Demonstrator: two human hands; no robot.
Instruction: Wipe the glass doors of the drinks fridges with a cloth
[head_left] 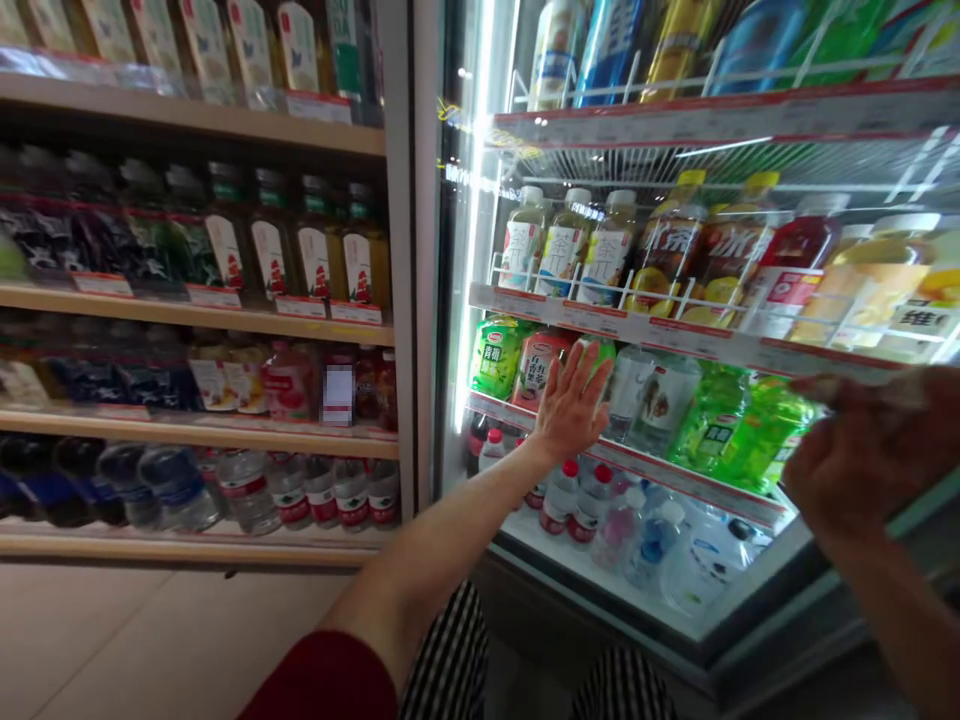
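My left hand (574, 405) reaches out with its fingers spread, in front of the lower bottle shelf of a lit drinks cooler. It appears to lie flat on the cooler's glass door and holds nothing. Behind its fingers stand a red-labelled bottle (536, 368) and a green-labelled bottle (496, 355). At the right edge, my right hand (840, 465) is raised and smeared by motion. Its fingers are closed on what looks like a crumpled, brownish cloth (892, 395), held up near the glass; part of it is dark and blurred.
The cooler's metal frame (424, 250) divides it from an open wooden shelf (315, 328) on the left, lined with drink bottles. More bottles (566, 495) and a large water jug (709, 560) stand at the cooler's bottom. Pale floor tiles (112, 640) show below.
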